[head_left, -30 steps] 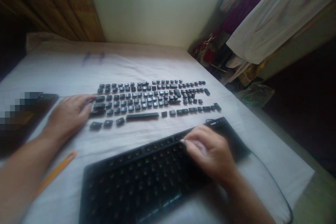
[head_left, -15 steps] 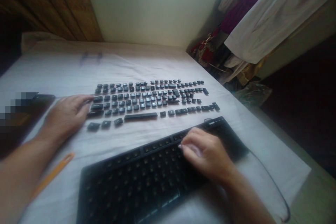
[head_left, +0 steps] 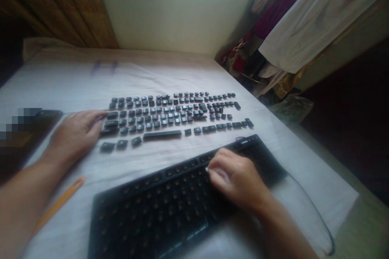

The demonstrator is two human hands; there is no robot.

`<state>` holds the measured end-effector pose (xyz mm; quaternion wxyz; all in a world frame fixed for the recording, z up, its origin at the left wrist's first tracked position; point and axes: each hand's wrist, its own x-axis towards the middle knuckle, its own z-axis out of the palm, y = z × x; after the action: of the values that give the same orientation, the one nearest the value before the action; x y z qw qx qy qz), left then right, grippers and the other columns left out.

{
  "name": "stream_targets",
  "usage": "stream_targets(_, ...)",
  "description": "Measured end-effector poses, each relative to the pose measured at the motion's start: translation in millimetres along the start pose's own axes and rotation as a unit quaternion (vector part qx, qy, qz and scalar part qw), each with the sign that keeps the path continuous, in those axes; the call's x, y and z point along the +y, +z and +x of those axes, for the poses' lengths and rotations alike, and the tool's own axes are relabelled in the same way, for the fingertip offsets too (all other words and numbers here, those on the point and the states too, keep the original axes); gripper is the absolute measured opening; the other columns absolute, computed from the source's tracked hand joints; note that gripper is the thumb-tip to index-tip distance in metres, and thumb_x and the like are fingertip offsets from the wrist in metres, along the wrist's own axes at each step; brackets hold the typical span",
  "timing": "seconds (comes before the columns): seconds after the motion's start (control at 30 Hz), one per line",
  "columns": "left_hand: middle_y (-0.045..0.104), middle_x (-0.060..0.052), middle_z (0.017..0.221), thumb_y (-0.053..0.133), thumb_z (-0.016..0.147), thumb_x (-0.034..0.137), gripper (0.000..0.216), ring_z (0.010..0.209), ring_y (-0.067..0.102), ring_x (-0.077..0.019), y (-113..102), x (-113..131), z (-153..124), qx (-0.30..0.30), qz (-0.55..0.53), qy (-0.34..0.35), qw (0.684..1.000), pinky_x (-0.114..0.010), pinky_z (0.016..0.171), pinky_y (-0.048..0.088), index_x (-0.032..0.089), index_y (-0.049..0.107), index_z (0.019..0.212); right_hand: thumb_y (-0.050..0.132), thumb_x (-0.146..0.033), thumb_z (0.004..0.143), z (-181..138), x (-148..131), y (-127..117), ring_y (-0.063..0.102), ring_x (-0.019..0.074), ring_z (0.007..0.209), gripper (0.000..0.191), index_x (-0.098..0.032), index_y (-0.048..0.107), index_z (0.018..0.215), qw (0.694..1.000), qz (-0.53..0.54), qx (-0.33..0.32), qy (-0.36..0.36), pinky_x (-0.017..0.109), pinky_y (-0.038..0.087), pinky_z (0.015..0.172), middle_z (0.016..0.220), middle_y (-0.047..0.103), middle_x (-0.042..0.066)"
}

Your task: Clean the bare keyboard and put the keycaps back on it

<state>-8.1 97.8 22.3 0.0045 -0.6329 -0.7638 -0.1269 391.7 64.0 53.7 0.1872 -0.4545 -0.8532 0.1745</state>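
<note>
A black keyboard base [head_left: 152, 214] without its keycaps lies tilted across the white cloth. Over its upper right part, my right hand [head_left: 234, 174] is closed in a pinch. A whitish scrap, like tissue or cloth, shows at its fingertips and in the palm; its exact kind is unclear. My left hand [head_left: 75, 129] rests on the cloth with fingers stretched out. Its fingertips reach the left end of the rows of loose black keycaps [head_left: 148, 119]. A long spacebar keycap [head_left: 162, 134] sits in the front row.
An orange-handled tool [head_left: 60, 202] lies beside my left forearm, partly hidden by it. At the left edge is a dark flat device [head_left: 45, 129], partly blurred out. The keyboard's cable [head_left: 316, 206] runs off to the right. Clothes [head_left: 291, 36] hang beyond the right edge.
Both hands stay almost where they were. The view has shifted very slightly; the keycaps and keyboard look the same.
</note>
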Motion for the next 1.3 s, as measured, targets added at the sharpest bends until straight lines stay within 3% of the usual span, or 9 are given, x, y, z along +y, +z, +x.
stream_targets(0.6,0.066,-0.017,0.128,0.022,0.087,0.049,0.066,0.119,0.059,-0.0326,-0.7,0.6,-0.6,-0.002,-0.006,0.003,1.000,-0.047,0.108,0.043,0.012,0.064,0.123,0.059,-0.010,0.081,0.8,-2.0,0.2,0.062,0.0132,0.064,0.015,-0.020,0.065,0.073,1.000,0.011,-0.001,-0.002,0.023,0.047,0.061,0.076,0.066,0.001)
stream_targets(0.93,0.066,-0.018,0.127,0.022,0.086,0.047,0.066,0.119,0.058,-0.0337,0.6,-1.3,0.8,-0.005,-0.007,0.004,1.000,-0.049,0.108,0.042,0.011,0.063,0.123,0.058,-0.018,0.085,1.8,5.0,-14.5,0.062,0.0149,0.064,0.016,-0.020,0.066,0.071,0.991,0.059,0.119,0.030,0.026,0.048,0.061,0.069,0.064,0.001)
stream_targets(1.3,0.065,-0.017,0.128,0.021,0.087,0.049,0.067,0.119,0.058,-0.0334,0.2,-2.1,-0.1,-0.008,-0.008,0.004,1.000,-0.049,0.108,0.042,0.012,0.062,0.125,0.057,-0.017,0.082,1.5,6.3,-14.9,0.063,0.0159,0.065,0.016,-0.020,0.065,0.069,0.996,0.039,0.052,0.056,0.028,0.047,0.062,0.071,0.066,0.002)
